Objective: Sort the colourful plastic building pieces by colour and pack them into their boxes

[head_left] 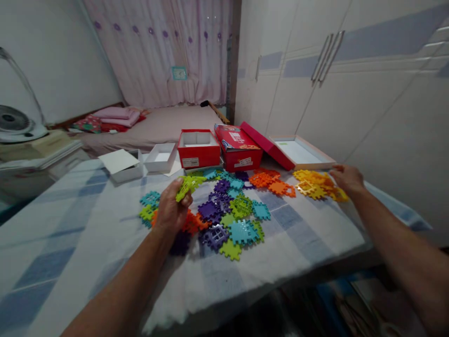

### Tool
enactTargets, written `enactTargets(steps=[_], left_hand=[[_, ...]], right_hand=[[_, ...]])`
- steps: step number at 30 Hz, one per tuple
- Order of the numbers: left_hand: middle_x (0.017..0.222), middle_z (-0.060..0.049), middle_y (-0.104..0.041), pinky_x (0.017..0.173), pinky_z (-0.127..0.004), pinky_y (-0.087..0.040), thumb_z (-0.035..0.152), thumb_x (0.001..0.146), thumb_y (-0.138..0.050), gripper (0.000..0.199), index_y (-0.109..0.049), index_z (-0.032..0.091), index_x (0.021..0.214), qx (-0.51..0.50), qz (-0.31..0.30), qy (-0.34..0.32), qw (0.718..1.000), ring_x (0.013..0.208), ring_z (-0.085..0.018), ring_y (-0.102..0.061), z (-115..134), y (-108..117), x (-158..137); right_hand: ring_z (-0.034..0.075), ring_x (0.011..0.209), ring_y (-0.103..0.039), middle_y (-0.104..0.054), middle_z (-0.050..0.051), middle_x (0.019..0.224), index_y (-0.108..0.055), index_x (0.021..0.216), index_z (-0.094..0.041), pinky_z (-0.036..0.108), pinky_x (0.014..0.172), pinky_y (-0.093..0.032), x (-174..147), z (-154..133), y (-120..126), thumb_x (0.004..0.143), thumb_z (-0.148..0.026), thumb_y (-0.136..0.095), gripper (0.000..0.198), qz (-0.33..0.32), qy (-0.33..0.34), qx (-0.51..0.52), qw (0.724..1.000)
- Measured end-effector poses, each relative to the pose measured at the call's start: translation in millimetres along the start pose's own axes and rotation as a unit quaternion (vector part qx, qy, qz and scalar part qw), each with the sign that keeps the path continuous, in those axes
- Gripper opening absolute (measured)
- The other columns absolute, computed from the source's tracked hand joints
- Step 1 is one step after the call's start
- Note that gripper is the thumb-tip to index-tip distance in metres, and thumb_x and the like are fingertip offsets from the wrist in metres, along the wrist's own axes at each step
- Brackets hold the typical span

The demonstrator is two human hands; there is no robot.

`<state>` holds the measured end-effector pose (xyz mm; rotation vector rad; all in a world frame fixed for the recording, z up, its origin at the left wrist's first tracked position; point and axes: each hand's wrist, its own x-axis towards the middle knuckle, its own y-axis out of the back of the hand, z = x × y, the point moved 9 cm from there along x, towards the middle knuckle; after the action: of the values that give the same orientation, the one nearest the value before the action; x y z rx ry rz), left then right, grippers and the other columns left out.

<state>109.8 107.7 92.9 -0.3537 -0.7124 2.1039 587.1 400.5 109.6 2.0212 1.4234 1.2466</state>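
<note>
My left hand (171,208) is closed around light green interlocking plastic tiles (187,186), held above the middle of the table. Below it lies a mixed heap of notched tiles: purple tiles (209,211), turquoise tiles (242,231), green tiles (230,250) and orange tiles (193,222). My right hand (351,180) is at the right edge of a pile of yellow tiles (315,183), its fingers stretched over them and slightly apart. Whether they touch a tile is unclear. A separate pile of orange tiles (268,180) lies left of the yellow ones.
Along the table's far side stand white boxes (122,174), an open red box (199,157), another red box (242,159), a leaning red lid (268,146) and a shallow white tray (315,164). The checked cloth (101,229) ends at the table's near edge.
</note>
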Motion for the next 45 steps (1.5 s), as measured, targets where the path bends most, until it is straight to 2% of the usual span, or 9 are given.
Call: enactTargets(steps=[4,8,14,20,22,24,30,38,45], left_hand=[[0.042,0.012,-0.036,0.035,-0.013,-0.026,0.023,0.081,-0.067,0.033,-0.041,0.018,0.062,-0.078,0.045,0.025,0.996,0.033,-0.001,-0.031,10,13,9],[0.044,0.01,-0.041,0.036,-0.011,-0.031,0.025,0.085,-0.064,0.029,-0.045,0.018,0.065,-0.111,0.093,0.062,0.987,0.034,-0.001,-0.037,13,33,16],[0.046,0.006,-0.051,0.037,-0.013,-0.04,0.023,0.09,-0.056,0.025,-0.053,0.016,0.067,-0.146,0.171,0.086,0.971,0.037,-0.004,-0.047,24,81,21],[0.058,0.0,-0.063,0.049,-0.018,-0.053,0.027,0.094,-0.049,0.026,-0.058,0.014,0.073,-0.177,0.184,0.067,0.964,0.053,-0.01,-0.063,44,107,30],[0.06,0.0,-0.064,0.051,-0.019,-0.055,0.025,0.095,-0.045,0.027,-0.058,0.014,0.074,-0.17,0.2,0.06,0.963,0.053,-0.009,-0.064,46,114,32],[0.06,0.0,-0.064,0.05,-0.019,-0.055,0.022,0.095,-0.043,0.026,-0.057,0.013,0.075,-0.156,0.208,0.066,0.963,0.05,-0.009,-0.063,45,117,33],[0.058,-0.002,-0.061,0.045,-0.017,-0.053,0.017,0.093,-0.042,0.024,-0.056,0.011,0.075,-0.14,0.179,0.098,0.969,0.047,-0.008,-0.06,32,109,31],[0.051,0.006,-0.048,0.03,-0.011,-0.032,0.023,0.094,-0.043,0.024,-0.055,0.012,0.077,-0.085,0.087,0.073,0.99,0.034,-0.003,-0.042,30,90,32],[0.054,0.005,-0.051,0.031,-0.012,-0.032,0.022,0.091,-0.048,0.018,-0.057,0.01,0.081,-0.055,0.073,0.049,0.995,0.036,-0.003,-0.044,26,93,36]], right_hand=[[0.036,0.11,-0.055,-0.064,0.02,0.106,-0.069,0.094,-0.019,0.048,0.091,-0.04,-27,-57,-2,0.083,-0.021,-0.049,0.023,-0.008,0.068,-0.015,0.998],[0.027,0.097,-0.062,-0.068,0.012,0.103,-0.068,0.098,-0.019,0.041,0.09,-0.046,-78,-152,-41,0.081,-0.024,-0.052,0.024,-0.116,0.203,0.066,0.97],[0.024,0.109,-0.058,-0.065,0.01,0.116,-0.065,0.112,-0.019,0.041,0.099,-0.042,-161,-276,-110,0.086,-0.028,-0.054,0.03,-0.304,0.357,0.118,0.875],[0.027,0.125,-0.046,-0.055,0.012,0.132,-0.055,0.129,-0.021,0.045,0.103,-0.036,-265,-353,-122,0.084,-0.047,-0.062,0.052,-0.422,0.501,0.125,0.745],[0.029,0.125,-0.045,-0.053,0.012,0.134,-0.052,0.133,-0.024,0.047,0.102,-0.035,-295,-365,-122,0.078,-0.053,-0.067,0.063,-0.449,0.535,0.117,0.706],[0.029,0.121,-0.049,-0.054,0.013,0.131,-0.052,0.133,-0.023,0.047,0.098,-0.037,-310,-371,-125,0.079,-0.049,-0.068,0.062,-0.449,0.547,0.093,0.7],[0.021,0.095,-0.059,-0.062,0.011,0.109,-0.062,0.117,-0.016,0.032,0.084,-0.042,-285,-362,-142,0.085,-0.03,-0.06,0.035,-0.418,0.477,0.062,0.771],[0.014,0.079,-0.056,-0.065,0.003,0.09,-0.065,0.1,-0.014,0.025,0.074,-0.041,-259,-366,-132,0.079,-0.024,-0.061,0.023,-0.397,0.397,0.181,0.807],[0.017,0.09,-0.06,-0.067,0.005,0.103,-0.063,0.109,-0.017,0.027,0.079,-0.042,-279,-376,-122,0.08,-0.027,-0.061,0.031,-0.467,0.425,0.165,0.758]])
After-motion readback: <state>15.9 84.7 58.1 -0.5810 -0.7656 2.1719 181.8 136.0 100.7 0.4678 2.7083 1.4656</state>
